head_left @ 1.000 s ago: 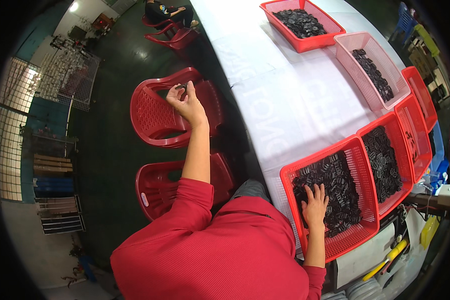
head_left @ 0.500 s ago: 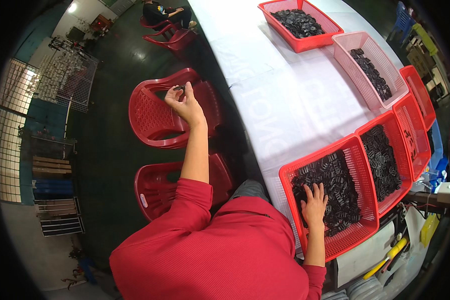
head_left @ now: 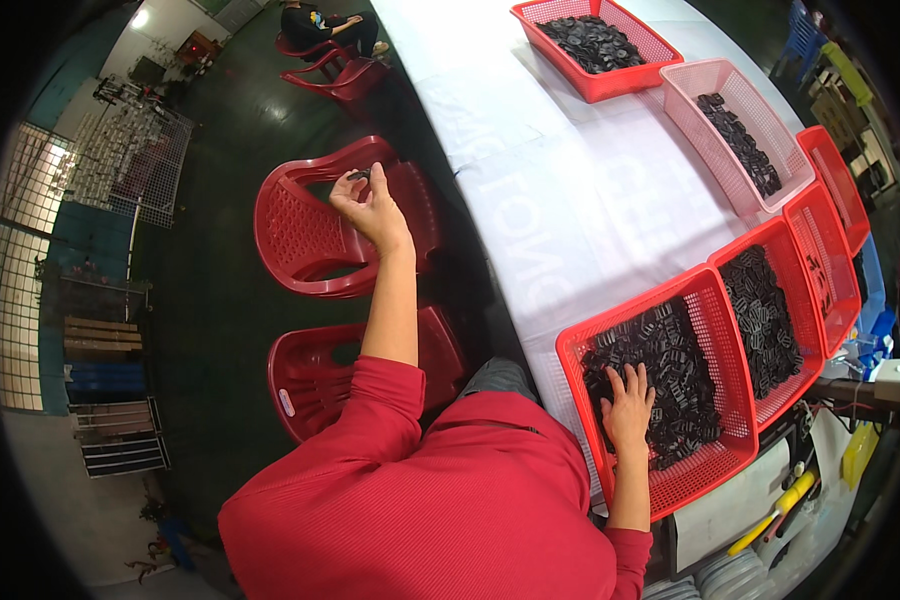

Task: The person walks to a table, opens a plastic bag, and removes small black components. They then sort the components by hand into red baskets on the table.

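My left hand [head_left: 374, 212] is raised out to the left, in front of a red plastic chair. Its thumb and fingers pinch a small black plastic piece [head_left: 359, 175], whose exact kind is too small to make out. On the right, my right hand [head_left: 627, 412] lies with fingers spread inside a red mesh basket [head_left: 567, 352]. Its fingertips touch a heap of small black slotted plastic pieces [head_left: 682, 385] that look like strap buckles. I cannot see any piece gripped in that hand.
A second red basket [head_left: 806, 362] with similar black pieces adjoins the first. Farther along the white-covered table [head_left: 530, 200] stand a pink basket [head_left: 685, 85] and another red basket [head_left: 595, 88], both holding black parts. Red chairs [head_left: 295, 225] line the left side; a seated person [head_left: 320, 30] is far off.
The view has shifted very slightly, so the table and baskets appear a little farther left and up. Both hands keep nearly the same pose.
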A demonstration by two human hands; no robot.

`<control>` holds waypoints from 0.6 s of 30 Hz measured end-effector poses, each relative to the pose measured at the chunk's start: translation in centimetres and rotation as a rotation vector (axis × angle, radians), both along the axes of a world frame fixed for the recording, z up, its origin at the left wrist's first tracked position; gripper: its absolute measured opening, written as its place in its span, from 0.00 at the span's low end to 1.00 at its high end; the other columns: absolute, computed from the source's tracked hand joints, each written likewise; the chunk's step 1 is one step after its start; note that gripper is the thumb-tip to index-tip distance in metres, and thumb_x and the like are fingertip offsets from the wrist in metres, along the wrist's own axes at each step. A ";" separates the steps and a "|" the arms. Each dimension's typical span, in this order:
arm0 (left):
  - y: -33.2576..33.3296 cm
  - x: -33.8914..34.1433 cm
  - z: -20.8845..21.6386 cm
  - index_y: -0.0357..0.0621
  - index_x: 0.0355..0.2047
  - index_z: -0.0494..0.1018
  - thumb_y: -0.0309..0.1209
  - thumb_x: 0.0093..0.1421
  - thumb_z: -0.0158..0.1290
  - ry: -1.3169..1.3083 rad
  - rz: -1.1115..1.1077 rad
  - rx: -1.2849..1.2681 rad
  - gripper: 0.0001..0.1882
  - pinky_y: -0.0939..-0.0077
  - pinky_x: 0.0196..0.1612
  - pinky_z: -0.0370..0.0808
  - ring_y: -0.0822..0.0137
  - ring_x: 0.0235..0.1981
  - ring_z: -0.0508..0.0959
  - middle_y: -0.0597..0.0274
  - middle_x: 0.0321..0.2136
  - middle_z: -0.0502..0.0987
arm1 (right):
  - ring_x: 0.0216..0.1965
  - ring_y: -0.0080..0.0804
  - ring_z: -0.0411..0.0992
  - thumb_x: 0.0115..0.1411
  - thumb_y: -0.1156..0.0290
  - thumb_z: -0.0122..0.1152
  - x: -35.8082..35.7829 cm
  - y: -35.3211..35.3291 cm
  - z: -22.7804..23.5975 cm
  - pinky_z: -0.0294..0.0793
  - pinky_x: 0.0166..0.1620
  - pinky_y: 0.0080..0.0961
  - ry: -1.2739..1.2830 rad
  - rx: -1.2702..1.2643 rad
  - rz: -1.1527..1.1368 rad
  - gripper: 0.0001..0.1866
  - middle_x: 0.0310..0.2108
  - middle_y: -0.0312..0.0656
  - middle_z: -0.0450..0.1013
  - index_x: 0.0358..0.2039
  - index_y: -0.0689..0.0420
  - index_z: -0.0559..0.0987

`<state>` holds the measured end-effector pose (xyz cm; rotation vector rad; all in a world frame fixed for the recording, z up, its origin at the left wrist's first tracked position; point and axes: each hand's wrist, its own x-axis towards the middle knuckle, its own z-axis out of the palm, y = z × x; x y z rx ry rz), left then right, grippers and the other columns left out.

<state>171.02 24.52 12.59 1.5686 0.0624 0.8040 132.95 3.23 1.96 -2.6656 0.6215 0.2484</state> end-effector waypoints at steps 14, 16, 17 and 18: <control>-0.1 4.6 15.2 0.36 0.46 0.59 0.32 0.55 0.59 -0.532 0.128 -0.058 0.24 0.75 0.41 0.69 0.70 0.36 0.68 0.60 0.35 0.66 | 0.65 0.45 0.46 0.49 0.70 0.63 -0.1 0.1 -0.5 0.51 0.60 0.57 0.014 -0.013 -0.004 0.32 0.59 0.44 0.57 0.56 0.45 0.66; -0.8 4.4 14.7 0.38 0.46 0.59 0.32 0.55 0.58 -0.504 0.067 -0.092 0.23 0.76 0.41 0.68 0.70 0.36 0.69 0.61 0.36 0.66 | 0.65 0.45 0.47 0.48 0.69 0.63 0.0 0.2 -0.5 0.51 0.60 0.57 0.006 -0.015 -0.002 0.32 0.59 0.44 0.57 0.56 0.45 0.66; -1.0 4.5 13.8 0.39 0.46 0.59 0.32 0.56 0.58 -0.482 0.024 -0.098 0.23 0.76 0.41 0.68 0.70 0.36 0.69 0.62 0.36 0.67 | 0.65 0.45 0.47 0.48 0.69 0.63 0.1 0.3 -0.4 0.52 0.60 0.57 0.001 -0.016 0.002 0.32 0.59 0.43 0.57 0.56 0.45 0.66; -1.8 4.2 12.6 0.40 0.46 0.59 0.32 0.56 0.57 -0.448 -0.026 -0.109 0.22 0.76 0.41 0.68 0.70 0.36 0.69 0.62 0.37 0.67 | 0.65 0.45 0.47 0.48 0.69 0.64 -0.1 0.2 -0.3 0.52 0.60 0.57 0.007 -0.021 0.000 0.33 0.59 0.43 0.57 0.56 0.44 0.66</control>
